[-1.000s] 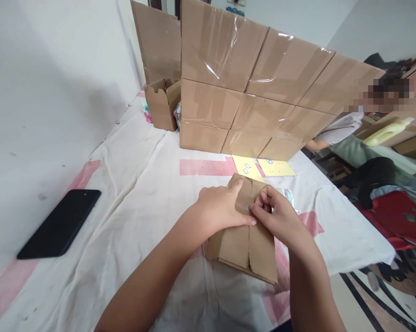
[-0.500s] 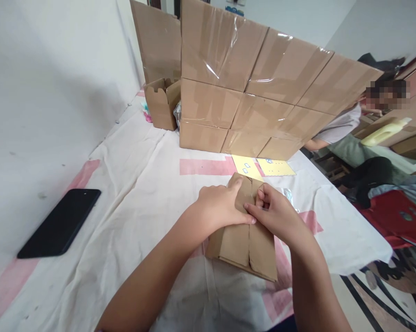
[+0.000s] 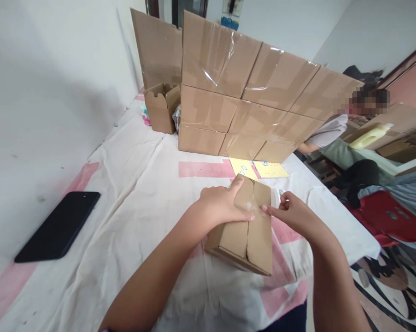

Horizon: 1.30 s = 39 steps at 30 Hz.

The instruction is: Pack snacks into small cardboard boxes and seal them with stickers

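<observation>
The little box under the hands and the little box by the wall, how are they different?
The near box lies flat with its flaps folded shut; the box by the wall stands upright with its flaps open. The left hand presses on the near box and the right hand touches it; nobody touches the box by the wall. Both are brown cardboard.

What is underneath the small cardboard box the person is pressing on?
The small box sits on a white cloth with pink patches; the left hand presses its closed flaps. The cloth directly beneath is covered.
</observation>
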Each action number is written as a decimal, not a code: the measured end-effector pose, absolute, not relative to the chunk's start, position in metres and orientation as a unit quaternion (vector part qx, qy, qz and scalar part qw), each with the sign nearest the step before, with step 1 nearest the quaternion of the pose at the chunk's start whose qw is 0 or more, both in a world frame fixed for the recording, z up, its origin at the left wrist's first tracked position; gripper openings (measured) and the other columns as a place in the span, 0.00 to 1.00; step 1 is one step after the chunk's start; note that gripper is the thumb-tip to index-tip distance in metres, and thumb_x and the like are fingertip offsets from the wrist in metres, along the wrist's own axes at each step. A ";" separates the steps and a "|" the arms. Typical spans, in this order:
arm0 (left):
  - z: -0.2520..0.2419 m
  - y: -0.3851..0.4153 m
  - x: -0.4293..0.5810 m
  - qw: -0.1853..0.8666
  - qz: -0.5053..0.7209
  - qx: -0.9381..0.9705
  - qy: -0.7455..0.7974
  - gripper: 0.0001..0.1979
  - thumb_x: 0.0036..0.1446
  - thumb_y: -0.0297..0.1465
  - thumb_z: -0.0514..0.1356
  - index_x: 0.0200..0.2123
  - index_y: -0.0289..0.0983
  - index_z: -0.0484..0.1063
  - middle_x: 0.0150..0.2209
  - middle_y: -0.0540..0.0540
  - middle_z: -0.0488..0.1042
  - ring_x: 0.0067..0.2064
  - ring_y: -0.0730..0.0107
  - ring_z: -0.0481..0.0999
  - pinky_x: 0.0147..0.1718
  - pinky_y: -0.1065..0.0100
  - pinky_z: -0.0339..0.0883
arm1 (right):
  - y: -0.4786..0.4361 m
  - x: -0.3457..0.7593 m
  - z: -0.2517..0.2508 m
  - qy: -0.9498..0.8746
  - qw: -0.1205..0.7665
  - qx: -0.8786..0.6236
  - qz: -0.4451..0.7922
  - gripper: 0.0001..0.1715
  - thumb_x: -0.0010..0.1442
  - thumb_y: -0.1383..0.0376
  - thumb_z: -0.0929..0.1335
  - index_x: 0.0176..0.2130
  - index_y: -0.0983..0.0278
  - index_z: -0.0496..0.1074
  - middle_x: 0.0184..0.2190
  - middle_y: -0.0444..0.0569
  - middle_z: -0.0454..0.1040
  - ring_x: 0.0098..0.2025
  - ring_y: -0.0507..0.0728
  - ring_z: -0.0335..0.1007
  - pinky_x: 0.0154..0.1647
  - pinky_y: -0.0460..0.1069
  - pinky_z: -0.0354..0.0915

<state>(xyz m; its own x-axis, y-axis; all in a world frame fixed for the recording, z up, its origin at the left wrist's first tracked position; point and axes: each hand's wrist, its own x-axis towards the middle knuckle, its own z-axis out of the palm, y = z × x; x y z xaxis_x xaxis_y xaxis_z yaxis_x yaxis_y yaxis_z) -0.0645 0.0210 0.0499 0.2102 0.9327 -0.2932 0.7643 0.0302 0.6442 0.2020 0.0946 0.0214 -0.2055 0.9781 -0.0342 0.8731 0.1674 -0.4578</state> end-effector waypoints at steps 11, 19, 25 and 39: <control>0.035 0.042 -0.086 0.483 0.125 0.727 0.471 0.64 0.43 0.62 0.66 0.73 0.54 0.32 0.73 0.45 0.53 0.68 0.46 0.63 0.57 0.54 0.63 | 0.097 0.220 -0.009 -0.737 0.186 -0.391 0.519 0.50 0.53 0.45 0.76 0.67 0.55 0.58 0.68 0.59 0.61 0.69 0.69 0.58 0.64 0.63 0.62; 0.044 0.026 -0.057 0.391 0.132 0.724 0.553 0.61 0.44 0.65 0.60 0.73 0.57 0.31 0.73 0.44 0.54 0.60 0.35 0.70 0.49 0.49 0.68 | 0.089 0.215 -0.042 -0.690 0.228 -0.375 0.575 0.52 0.48 0.44 0.78 0.65 0.58 0.65 0.66 0.59 0.65 0.69 0.71 0.58 0.67 0.66 0.58; 0.051 0.020 -0.052 0.383 0.107 0.747 0.532 0.63 0.41 0.63 0.64 0.72 0.62 0.30 0.75 0.48 0.48 0.62 0.34 0.69 0.49 0.49 0.69 | 0.109 0.226 -0.044 -0.682 0.109 -0.339 0.639 0.59 0.38 0.40 0.79 0.63 0.60 0.67 0.58 0.60 0.74 0.63 0.73 0.66 0.64 0.69 0.58; 0.017 0.055 -0.059 0.631 0.204 0.691 0.288 0.49 0.59 0.56 0.59 0.74 0.53 0.34 0.73 0.41 0.53 0.66 0.55 0.66 0.62 0.52 0.59 | 0.023 0.340 -0.034 -0.689 0.298 -0.459 0.475 0.79 0.36 0.29 0.73 0.74 0.54 0.44 0.71 0.60 0.56 0.67 0.79 0.59 0.62 0.66 0.63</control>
